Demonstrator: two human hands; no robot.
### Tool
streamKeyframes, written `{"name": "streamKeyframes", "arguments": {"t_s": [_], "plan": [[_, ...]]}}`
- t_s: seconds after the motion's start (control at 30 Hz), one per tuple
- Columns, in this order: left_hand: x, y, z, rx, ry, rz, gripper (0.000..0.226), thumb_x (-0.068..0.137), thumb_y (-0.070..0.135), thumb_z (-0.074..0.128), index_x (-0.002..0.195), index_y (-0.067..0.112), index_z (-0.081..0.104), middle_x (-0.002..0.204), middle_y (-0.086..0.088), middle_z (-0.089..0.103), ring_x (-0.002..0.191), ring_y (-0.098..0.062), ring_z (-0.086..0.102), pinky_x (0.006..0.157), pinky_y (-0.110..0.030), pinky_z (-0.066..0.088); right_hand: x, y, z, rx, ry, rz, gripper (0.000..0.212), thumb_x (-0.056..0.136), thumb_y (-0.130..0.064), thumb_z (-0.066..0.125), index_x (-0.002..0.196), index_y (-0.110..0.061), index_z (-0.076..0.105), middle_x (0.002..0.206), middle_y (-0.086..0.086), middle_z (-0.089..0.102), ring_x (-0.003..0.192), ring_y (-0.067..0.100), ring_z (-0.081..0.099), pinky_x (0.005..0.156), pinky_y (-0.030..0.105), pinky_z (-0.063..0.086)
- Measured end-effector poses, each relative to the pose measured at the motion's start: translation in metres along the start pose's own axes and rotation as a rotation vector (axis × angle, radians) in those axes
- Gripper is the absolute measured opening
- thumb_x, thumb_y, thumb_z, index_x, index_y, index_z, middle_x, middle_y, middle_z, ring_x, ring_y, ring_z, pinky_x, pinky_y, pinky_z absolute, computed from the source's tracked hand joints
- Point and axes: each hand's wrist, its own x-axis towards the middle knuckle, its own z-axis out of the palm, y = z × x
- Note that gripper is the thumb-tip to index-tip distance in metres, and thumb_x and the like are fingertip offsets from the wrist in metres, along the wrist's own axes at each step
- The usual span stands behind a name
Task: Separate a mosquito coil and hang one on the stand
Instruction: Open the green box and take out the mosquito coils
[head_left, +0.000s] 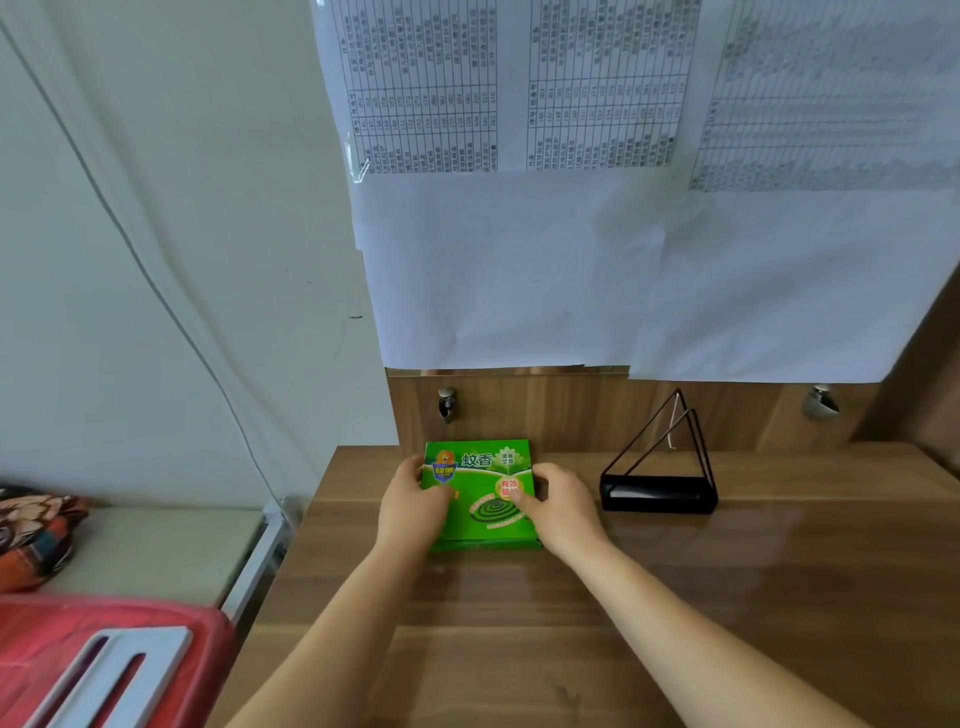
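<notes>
A flat green mosquito coil box lies closed on the wooden desk, near the back panel. My left hand grips its left edge, fingers curled over the top. My right hand holds the right edge, with the thumb resting on the printed lid. A black wire triangular coil stand with a tray base stands to the right of the box, a thin metal hook hanging inside it. No coil is visible; the box hides its contents.
Printed paper sheets hang on the wall above the desk. Two metal pegs stick out of the wooden back panel. To the left lie a bed with a patterned pillow and a red cloth.
</notes>
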Motion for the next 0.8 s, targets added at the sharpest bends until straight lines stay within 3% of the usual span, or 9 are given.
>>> {"name": "streamKeyframes", "arguments": {"t_s": [0.13, 0.23, 0.3, 0.37, 0.43, 0.5, 0.6, 0.8], "plan": [[-0.005, 0.000, 0.002, -0.109, 0.029, 0.035, 0.064, 0.085, 0.001, 0.063, 0.144, 0.016, 0.043, 0.137, -0.005, 0.058, 0.110, -0.023, 0.062, 0.090, -0.040, 0.053, -0.008, 0.002, -0.001, 0.307, 0.032, 0.012, 0.035, 0.083, -0.010, 0.076, 0.115, -0.007, 0.061, 0.108, 0.003, 0.069, 0.108, 0.023, 0.064, 0.089, 0.035, 0.053], [-0.010, 0.005, 0.001, -0.212, 0.059, 0.041, 0.062, 0.088, 0.010, 0.064, 0.145, 0.019, 0.042, 0.130, 0.000, 0.059, 0.099, -0.015, 0.064, 0.075, -0.034, 0.052, -0.013, 0.003, -0.005, 0.470, 0.048, 0.026, 0.048, 0.078, 0.001, 0.078, 0.119, -0.010, 0.056, 0.096, -0.014, 0.062, 0.098, 0.011, 0.065, 0.075, 0.013, 0.049], [-0.014, 0.009, -0.001, -0.291, 0.071, 0.007, 0.063, 0.089, 0.021, 0.067, 0.146, 0.022, 0.040, 0.123, 0.004, 0.061, 0.090, -0.007, 0.062, 0.067, -0.033, 0.053, -0.016, 0.003, -0.008, 0.526, 0.048, 0.025, 0.061, 0.075, 0.004, 0.080, 0.127, -0.009, 0.051, 0.101, -0.009, 0.062, 0.095, 0.007, 0.062, 0.079, 0.018, 0.051], [-0.018, 0.013, -0.003, -0.353, 0.075, -0.015, 0.061, 0.088, 0.029, 0.068, 0.144, 0.023, 0.043, 0.111, 0.011, 0.064, 0.085, -0.004, 0.062, 0.061, -0.031, 0.052, -0.019, 0.003, -0.013, 0.576, 0.054, 0.019, 0.071, 0.072, 0.007, 0.081, 0.133, -0.008, 0.047, 0.112, 0.004, 0.062, 0.101, 0.018, 0.062, 0.088, 0.033, 0.054], [-0.021, 0.016, -0.004, -0.388, 0.082, -0.024, 0.056, 0.087, 0.033, 0.067, 0.139, 0.023, 0.049, 0.111, 0.009, 0.065, 0.092, -0.010, 0.066, 0.070, -0.036, 0.056, -0.021, 0.003, -0.017, 0.595, 0.048, -0.002, 0.075, 0.069, 0.009, 0.082, 0.134, -0.007, 0.047, 0.115, 0.009, 0.062, 0.105, 0.023, 0.062, 0.091, 0.038, 0.054], [-0.024, 0.021, -0.004, -0.401, 0.073, -0.042, 0.048, 0.089, 0.037, 0.064, 0.134, 0.022, 0.054, 0.122, -0.001, 0.065, 0.104, -0.022, 0.066, 0.086, -0.047, 0.056, -0.022, 0.004, -0.020, 0.590, 0.023, -0.037, 0.072, 0.067, 0.010, 0.082, 0.129, -0.010, 0.051, 0.109, 0.004, 0.065, 0.100, 0.018, 0.064, 0.085, 0.029, 0.055], [-0.028, 0.029, -0.005, -0.438, 0.054, -0.073, 0.034, 0.093, 0.044, 0.057, 0.118, 0.023, 0.063, 0.113, -0.005, 0.069, 0.102, -0.029, 0.068, 0.084, -0.051, 0.058, -0.026, 0.005, -0.024, 0.567, -0.004, -0.079, 0.065, 0.065, 0.011, 0.083, 0.113, -0.023, 0.056, 0.100, -0.009, 0.066, 0.092, 0.002, 0.064, 0.070, 0.012, 0.053], [-0.041, 0.035, -0.002, -0.489, 0.035, -0.046, 0.029, 0.081, 0.057, 0.057, 0.083, 0.030, 0.068, 0.091, -0.005, 0.075, 0.091, -0.033, 0.072, 0.083, -0.056, 0.056, -0.037, 0.007, -0.029, 0.524, -0.010, -0.125, 0.059, 0.065, 0.008, 0.084, 0.096, -0.031, 0.054, 0.097, -0.005, 0.069, 0.087, 0.000, 0.068, 0.072, 0.019, 0.056]]}}
